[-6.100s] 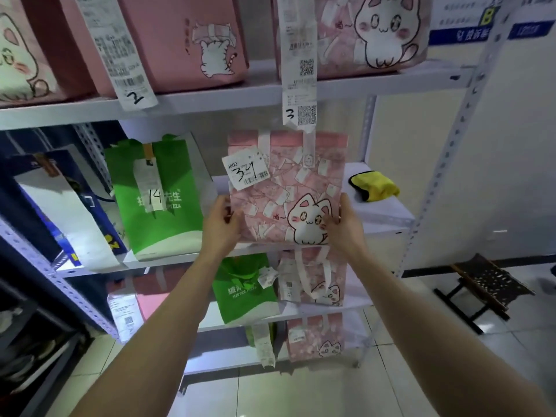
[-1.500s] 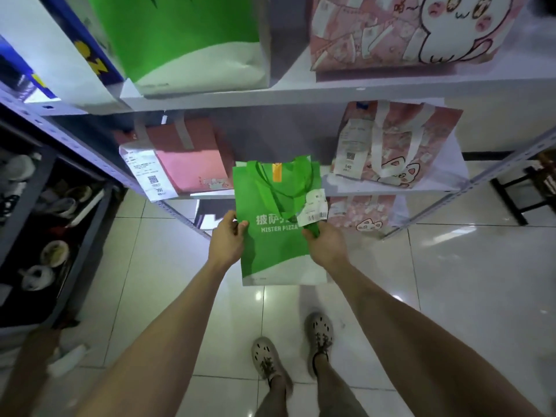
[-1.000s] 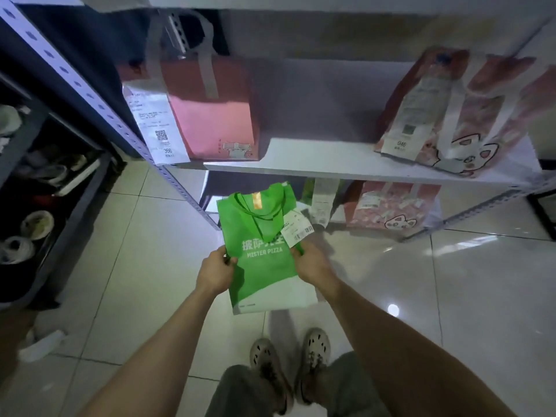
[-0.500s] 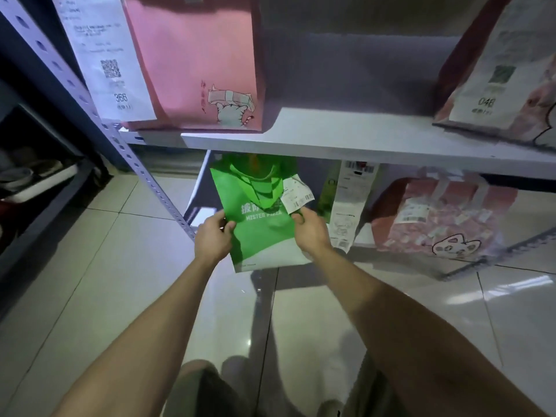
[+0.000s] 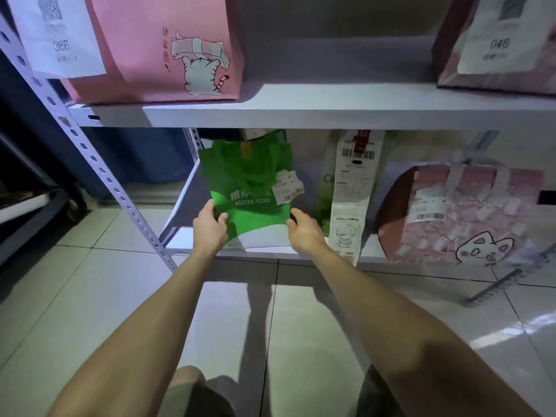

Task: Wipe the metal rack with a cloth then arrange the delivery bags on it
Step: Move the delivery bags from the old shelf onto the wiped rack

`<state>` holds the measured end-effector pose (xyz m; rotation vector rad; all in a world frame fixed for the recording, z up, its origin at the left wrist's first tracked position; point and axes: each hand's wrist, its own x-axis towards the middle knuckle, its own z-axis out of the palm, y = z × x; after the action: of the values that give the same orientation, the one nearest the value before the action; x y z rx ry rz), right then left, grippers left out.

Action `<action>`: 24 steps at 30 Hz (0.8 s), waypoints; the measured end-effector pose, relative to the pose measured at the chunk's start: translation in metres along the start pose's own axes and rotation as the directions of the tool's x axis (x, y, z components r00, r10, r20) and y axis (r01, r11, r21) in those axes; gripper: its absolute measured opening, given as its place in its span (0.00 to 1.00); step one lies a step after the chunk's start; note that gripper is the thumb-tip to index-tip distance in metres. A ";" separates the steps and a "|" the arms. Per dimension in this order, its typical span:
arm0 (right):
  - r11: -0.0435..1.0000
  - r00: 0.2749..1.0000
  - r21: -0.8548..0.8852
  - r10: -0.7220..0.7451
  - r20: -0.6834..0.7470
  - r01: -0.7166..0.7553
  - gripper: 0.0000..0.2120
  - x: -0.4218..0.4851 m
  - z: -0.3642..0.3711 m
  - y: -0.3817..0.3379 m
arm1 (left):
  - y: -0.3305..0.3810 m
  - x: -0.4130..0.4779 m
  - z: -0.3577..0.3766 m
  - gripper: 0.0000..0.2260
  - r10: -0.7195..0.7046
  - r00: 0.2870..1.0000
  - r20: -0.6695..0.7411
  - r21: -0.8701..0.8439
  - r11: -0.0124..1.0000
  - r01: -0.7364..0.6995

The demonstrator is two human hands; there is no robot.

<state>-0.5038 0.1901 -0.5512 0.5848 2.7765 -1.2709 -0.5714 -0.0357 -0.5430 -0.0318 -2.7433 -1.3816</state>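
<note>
A green delivery bag with white lettering and a paper receipt stands upright on the bottom shelf of the grey metal rack, at its left end. My left hand grips the bag's lower left edge. My right hand holds its lower right edge. The bag's top reaches up to the underside of the shelf above.
On the same bottom shelf stand a pale bag with a long receipt and a pink cat-print bag. Above sit a pink bag at left and another bag at right. A perforated rack post slants left. Tiled floor below.
I have crouched lower and carried the green bag from in front of the rack down and forward onto the bottom shelf. Both hands have stayed on its sides.
</note>
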 end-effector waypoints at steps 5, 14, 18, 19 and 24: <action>0.994 0.998 0.102 -0.046 -0.035 0.049 0.19 -0.028 -0.009 0.027 | -0.002 -0.021 0.005 0.26 -0.068 0.997 -0.023 -0.142 0.988 0.064; 0.992 0.758 0.083 -0.021 -0.652 0.098 0.07 -0.071 -0.060 0.064 | 0.055 -0.077 0.051 0.04 0.181 0.969 -0.165 -0.094 0.976 -0.198; 0.998 0.717 0.059 0.038 -0.696 0.004 0.20 -0.054 -0.095 0.061 | 0.103 -0.075 0.082 0.15 0.297 0.904 0.309 -0.071 0.954 -0.290; 0.998 0.757 0.063 0.065 -0.650 -0.031 0.22 -0.046 -0.100 0.059 | 0.115 -0.073 0.090 0.20 0.240 0.880 0.410 -0.069 0.970 -0.233; 0.993 0.885 0.084 0.110 -0.452 -0.081 0.10 -0.028 -0.116 0.060 | 0.140 -0.055 0.119 0.15 0.073 0.886 0.458 -0.162 0.987 0.003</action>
<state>-0.4422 0.3027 -0.5124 1.1495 3.0196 -1.3527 -0.5156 0.1441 -0.5054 -0.4811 -2.9596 -1.7791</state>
